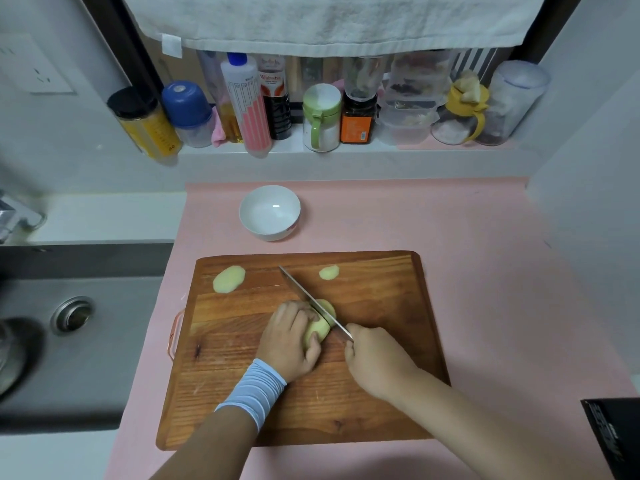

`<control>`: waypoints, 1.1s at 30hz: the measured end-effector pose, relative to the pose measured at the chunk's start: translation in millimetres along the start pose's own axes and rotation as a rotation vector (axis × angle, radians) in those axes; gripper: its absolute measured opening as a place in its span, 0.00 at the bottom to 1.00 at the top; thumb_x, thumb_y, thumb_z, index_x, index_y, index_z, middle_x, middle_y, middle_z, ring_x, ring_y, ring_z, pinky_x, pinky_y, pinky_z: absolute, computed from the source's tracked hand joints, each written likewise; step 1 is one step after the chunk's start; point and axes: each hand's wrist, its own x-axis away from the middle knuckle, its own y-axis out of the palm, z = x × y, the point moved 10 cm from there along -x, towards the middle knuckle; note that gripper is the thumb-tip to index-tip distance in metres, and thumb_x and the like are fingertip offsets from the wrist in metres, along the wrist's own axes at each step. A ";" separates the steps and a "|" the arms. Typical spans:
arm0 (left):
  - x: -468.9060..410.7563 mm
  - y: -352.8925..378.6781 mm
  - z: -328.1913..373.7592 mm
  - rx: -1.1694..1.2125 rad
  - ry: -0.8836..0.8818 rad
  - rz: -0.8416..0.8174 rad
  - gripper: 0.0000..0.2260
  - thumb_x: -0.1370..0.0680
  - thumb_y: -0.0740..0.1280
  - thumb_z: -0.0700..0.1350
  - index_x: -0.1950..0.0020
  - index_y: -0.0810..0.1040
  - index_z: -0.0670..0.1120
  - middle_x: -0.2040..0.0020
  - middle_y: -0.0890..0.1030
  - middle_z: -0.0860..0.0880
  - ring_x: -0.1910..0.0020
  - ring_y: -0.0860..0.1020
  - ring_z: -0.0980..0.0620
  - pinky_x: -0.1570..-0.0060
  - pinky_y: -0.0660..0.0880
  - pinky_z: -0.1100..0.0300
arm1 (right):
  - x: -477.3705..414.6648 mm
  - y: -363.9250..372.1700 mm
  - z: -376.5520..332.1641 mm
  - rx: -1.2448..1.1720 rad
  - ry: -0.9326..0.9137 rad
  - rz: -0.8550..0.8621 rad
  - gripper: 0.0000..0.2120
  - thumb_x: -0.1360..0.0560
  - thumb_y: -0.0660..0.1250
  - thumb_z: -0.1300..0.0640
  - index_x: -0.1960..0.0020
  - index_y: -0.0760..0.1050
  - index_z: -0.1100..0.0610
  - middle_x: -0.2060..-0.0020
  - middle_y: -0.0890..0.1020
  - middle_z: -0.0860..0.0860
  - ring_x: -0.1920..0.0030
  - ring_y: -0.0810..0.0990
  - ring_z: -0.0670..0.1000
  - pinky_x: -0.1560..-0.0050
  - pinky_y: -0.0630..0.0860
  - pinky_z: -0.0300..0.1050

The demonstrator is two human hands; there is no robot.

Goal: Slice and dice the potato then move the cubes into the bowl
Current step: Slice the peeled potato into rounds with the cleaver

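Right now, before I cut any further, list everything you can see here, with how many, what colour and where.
sink: one, grey, far left
mat: one, pink, right of the sink
cutting board: one, brown wood, on the mat
bowl: one, white, on the mat beyond the cutting board
potato: one, pale yellow, middle of the cutting board
knife: one, steel blade, across the potato
potato slices: two, pale yellow, far side of the cutting board
bottles and jars: several, mixed colours, row at the back
towel: one, white, hanging above them
wall socket: one, white, upper left
black object: one, black, lower right edge
wristband: one, light blue, left wrist
left hand: holds the potato
right hand: grips the knife handle
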 end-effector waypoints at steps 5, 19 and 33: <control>0.0 -1.2 2.6 0.010 0.016 -0.018 0.11 0.28 0.65 0.44 0.49 0.77 0.40 0.48 0.77 0.45 0.49 0.75 0.45 0.48 0.73 0.54 | -4.9 7.4 1.5 0.001 -0.013 0.053 0.08 0.18 0.56 0.55 0.49 0.74 0.54 0.59 0.83 0.54 0.58 0.82 0.57 0.60 0.76 0.49; 13.1 1.3 6.7 -0.047 0.028 -0.049 0.12 0.26 0.66 0.45 0.44 0.73 0.43 0.45 0.76 0.45 0.49 0.74 0.44 0.44 0.71 0.53 | 29.0 -25.8 -20.6 0.036 -0.136 0.173 0.10 0.17 0.54 0.51 0.42 0.73 0.48 0.58 0.83 0.50 0.56 0.81 0.56 0.56 0.77 0.52; 12.0 1.5 5.4 -0.073 0.054 0.010 0.13 0.28 0.65 0.45 0.45 0.71 0.43 0.46 0.73 0.46 0.48 0.73 0.44 0.45 0.71 0.55 | 46.9 -28.6 -23.0 0.067 -0.077 0.134 0.08 0.17 0.54 0.52 0.48 0.72 0.50 0.56 0.83 0.51 0.54 0.81 0.57 0.59 0.72 0.49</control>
